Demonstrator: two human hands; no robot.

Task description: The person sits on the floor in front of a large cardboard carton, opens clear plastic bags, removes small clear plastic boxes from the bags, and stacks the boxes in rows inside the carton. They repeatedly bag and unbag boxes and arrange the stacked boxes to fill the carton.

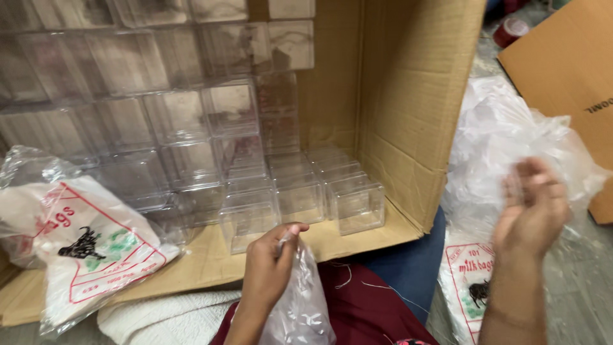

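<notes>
My left hand [268,265] pinches a small clear bag [299,306] at lower centre, just before the carton's [408,96] front edge. Right hand [533,207] open, fingers loose, against crumpled plastic [504,140] at right. Clear boxes [300,198] fill the carton's back; bare cardboard in front.

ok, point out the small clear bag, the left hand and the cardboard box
small clear bag [300,313]: head view, lower crinkled body
left hand [269,265]: head view, back of hand, pinching bag top
cardboard box [408,96]: head view, right inner wall
</notes>
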